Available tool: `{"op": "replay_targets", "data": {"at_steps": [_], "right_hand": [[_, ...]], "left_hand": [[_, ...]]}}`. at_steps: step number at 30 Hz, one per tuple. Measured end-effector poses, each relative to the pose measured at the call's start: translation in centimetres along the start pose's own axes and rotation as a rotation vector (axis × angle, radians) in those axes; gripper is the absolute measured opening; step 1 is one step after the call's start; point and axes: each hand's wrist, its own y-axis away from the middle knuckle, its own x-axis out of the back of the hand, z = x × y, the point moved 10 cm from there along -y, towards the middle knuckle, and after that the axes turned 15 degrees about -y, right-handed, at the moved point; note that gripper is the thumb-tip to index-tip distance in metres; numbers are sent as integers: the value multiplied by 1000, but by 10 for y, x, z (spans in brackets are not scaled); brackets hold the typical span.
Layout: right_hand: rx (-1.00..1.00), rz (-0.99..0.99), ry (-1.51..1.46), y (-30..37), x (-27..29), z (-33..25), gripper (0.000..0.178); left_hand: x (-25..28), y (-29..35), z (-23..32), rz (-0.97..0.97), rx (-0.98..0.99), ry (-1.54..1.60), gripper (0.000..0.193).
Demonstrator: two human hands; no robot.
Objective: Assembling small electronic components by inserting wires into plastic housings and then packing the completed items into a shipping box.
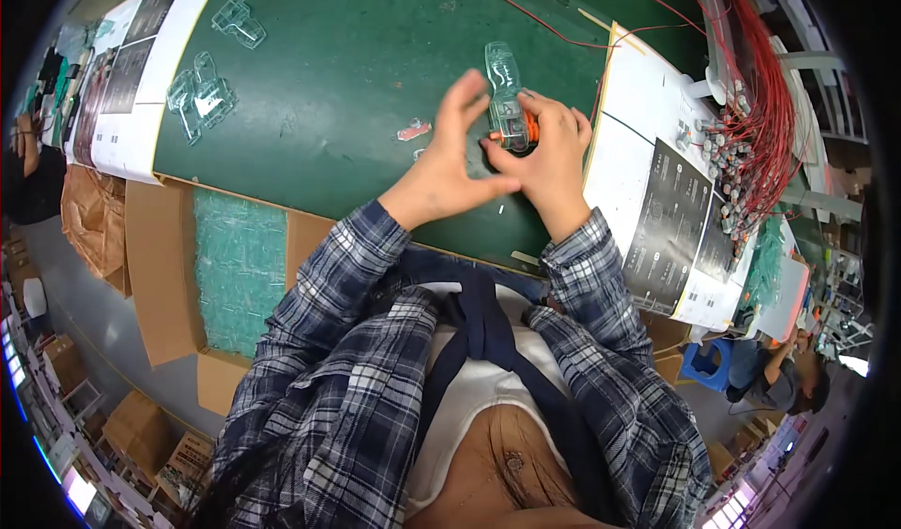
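Clear case [503, 67]: lay near 1 o'clock from the middle of the head view, its long end toward 12 and its near end at the right hand.
Right hand [556, 149]: gripped the near end, thumb and fingers bent around it beside an orange part [532, 129].
Left hand [445, 165]: was open, fingers spread and blurred, just beside the case on its 8 o'clock side; whether a fingertip touched it, I could not tell.
Good handling: seemed to call for a light, steady right-hand hold, since the thin walls would probably flex; the left hand was best brought in squarely, pressing along the edges rather than on the broad face.
Desk [319, 88]: green, with loose clear shells [203, 97] at 10 o'clock and a small red piece [413, 131] just short of 12.
Red wires [784, 107]: hung in a bundle around 2 o'clock, small motors [737, 158] below.
Printing: the right sheet [631, 121], toward 2 to 3 o'clock, bore black panels with pale marks; the lettering was too small to make out, and the case showed no readable label.
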Motion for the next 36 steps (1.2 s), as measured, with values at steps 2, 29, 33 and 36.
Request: {"op": "replay_targets", "data": {"at_steps": [2, 29, 33, 36], "right_hand": [[121, -11, -28, -2, 5, -21, 66], [371, -326, -232, -139, -25, 60, 56], [399, -298, -320, -133, -10, 48, 50], [427, -278, -286, -121, -1, 43, 45]], "left_hand": [[-7, 4, -20, -25, 318, 439, 81], [121, -271, -197, 543, 766, -950, 54], [141, -239, -138, 748, 414, -756, 50], [131, -158, -53, 869, -26, -655, 51]]}}
